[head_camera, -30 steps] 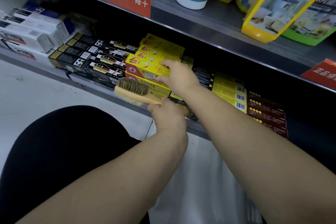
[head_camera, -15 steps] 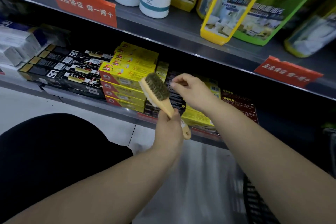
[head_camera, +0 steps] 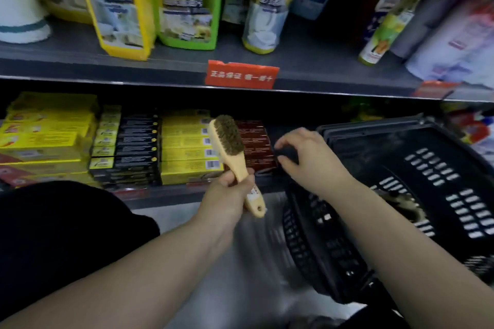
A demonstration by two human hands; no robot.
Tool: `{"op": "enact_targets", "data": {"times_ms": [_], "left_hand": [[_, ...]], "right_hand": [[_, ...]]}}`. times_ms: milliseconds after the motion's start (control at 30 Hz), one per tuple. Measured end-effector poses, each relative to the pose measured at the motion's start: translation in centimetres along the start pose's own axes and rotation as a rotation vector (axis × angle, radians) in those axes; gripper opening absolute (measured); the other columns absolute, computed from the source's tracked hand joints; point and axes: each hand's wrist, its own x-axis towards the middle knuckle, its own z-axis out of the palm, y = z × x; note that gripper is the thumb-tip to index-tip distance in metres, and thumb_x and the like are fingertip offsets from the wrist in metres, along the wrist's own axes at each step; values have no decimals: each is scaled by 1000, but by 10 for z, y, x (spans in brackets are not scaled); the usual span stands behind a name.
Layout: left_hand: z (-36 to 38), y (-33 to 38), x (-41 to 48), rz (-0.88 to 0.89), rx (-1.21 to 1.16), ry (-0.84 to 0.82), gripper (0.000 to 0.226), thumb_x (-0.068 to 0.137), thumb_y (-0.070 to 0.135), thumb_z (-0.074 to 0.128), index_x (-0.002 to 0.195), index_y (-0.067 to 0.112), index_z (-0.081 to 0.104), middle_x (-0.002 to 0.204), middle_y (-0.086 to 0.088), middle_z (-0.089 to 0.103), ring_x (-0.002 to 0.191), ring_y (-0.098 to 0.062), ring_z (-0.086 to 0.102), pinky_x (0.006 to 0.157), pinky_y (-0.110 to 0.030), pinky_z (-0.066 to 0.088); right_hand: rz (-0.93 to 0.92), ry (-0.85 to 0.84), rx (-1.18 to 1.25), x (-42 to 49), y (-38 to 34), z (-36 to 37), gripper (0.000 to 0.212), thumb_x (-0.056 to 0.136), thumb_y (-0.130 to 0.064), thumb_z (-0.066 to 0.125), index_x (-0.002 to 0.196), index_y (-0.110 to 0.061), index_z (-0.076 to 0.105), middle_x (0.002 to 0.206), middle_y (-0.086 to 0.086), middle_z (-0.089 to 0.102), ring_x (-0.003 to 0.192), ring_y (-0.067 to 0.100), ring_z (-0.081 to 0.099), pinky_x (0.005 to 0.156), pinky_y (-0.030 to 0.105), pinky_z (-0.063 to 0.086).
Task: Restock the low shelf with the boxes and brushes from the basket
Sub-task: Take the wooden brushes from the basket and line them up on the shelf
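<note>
My left hand (head_camera: pixel 230 196) grips the handle of a wooden brush (head_camera: pixel 231 147), held upright with its brown bristles facing me, in front of the low shelf (head_camera: pixel 171 196). Stacks of yellow boxes (head_camera: pixel 187 149), black boxes (head_camera: pixel 128 147) and dark red boxes (head_camera: pixel 255 144) fill that shelf. My right hand (head_camera: pixel 307 160) hovers empty with fingers loosely curled, between the red boxes and the rim of the black plastic basket (head_camera: pixel 401 195). A bristly brush (head_camera: pixel 403 203) lies inside the basket.
The upper shelf (head_camera: pixel 160 67) carries bottles and yellow and green refill packs (head_camera: pixel 187 2), with a red label (head_camera: pixel 242 75) on its edge. My dark-clothed knee (head_camera: pixel 61 232) is at lower left. Pale floor (head_camera: pixel 254 262) lies between knee and basket.
The view swung right, bringing the basket into sight. My right hand left the yellow boxes and moved right toward the basket. My left hand turned the brush from flat to upright.
</note>
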Motion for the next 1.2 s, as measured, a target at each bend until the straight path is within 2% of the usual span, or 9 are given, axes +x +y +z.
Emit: {"op": "enact_targets", "data": {"times_ms": [67, 167, 333, 433, 533, 733, 1000, 1100, 1200], "left_hand": [[24, 0, -1, 23, 72, -65, 15, 92, 14, 56, 95, 23, 67, 85, 2, 64, 78, -12, 59, 61, -25, 54], [53, 5, 3, 4, 224, -142, 16, 91, 15, 57, 88, 27, 67, 90, 0, 65, 86, -15, 60, 86, -37, 52], [95, 25, 23, 59, 499, -271, 13, 91, 17, 58, 85, 27, 65, 94, 1, 66, 93, -16, 62, 87, -34, 51], [122, 36, 33, 178, 679, -358, 10, 90, 19, 60, 86, 26, 66, 89, 4, 65, 85, -11, 59, 74, -25, 46], [148, 39, 37, 237, 838, -437, 14, 89, 25, 60, 97, 19, 69, 93, 1, 68, 81, -9, 60, 68, -21, 43], [177, 32, 33, 188, 872, -617, 16, 88, 28, 61, 99, 19, 69, 97, -5, 71, 95, -20, 66, 93, -43, 50], [192, 17, 45, 143, 972, -643, 14, 90, 23, 58, 99, 14, 66, 94, -4, 71, 90, -20, 67, 91, -43, 51], [197, 14, 54, 69, 879, -665, 13, 95, 8, 48, 91, 14, 58, 89, -4, 69, 77, -14, 66, 81, -34, 53], [210, 9, 60, 78, 844, -662, 17, 98, 7, 40, 93, 14, 54, 89, -4, 67, 74, -11, 65, 74, -27, 55]], "right_hand": [[87, 58, -95, -18, 36, -6, 41, 86, -23, 62, 125, -22, 50, 128, 1, 43, 118, 23, 38, 97, 30, 33], [293, 76, 106, -40, 75, 1, 66, 82, -41, 67, 136, -20, 35, 135, 3, 35, 124, 22, 38, 98, 28, 34], [694, -38, 576, -60, 99, 24, 105, 54, -86, 50, 136, -22, 34, 136, 0, 41, 112, 17, 46, 80, 23, 37], [707, -87, 560, -62, 102, 27, 93, 65, -82, 50, 134, -22, 36, 132, -2, 46, 104, 14, 47, 74, 25, 38], [637, -68, 580, -67, 102, 26, 83, 70, -73, 54, 132, -19, 38, 131, 1, 49, 114, 18, 50, 92, 35, 45], [591, 28, 605, -89, 95, 21, 68, 67, -72, 55, 119, -29, 44, 110, -8, 64, 102, 15, 59, 88, 43, 49], [611, 70, 499, -126, 98, 11, 46, 70, -66, 61, 96, -30, 48, 80, -9, 62, 72, 8, 59, 67, 30, 49], [564, -56, 643, -139, 112, 8, 47, 66, -64, 68, 88, -25, 53, 73, -7, 62, 64, 6, 56, 62, 25, 47], [663, -402, 1068, -144, 148, 3, 36, 81, -49, 62, 88, -15, 53, 64, -1, 67, 56, 12, 60, 58, 22, 49]]}}
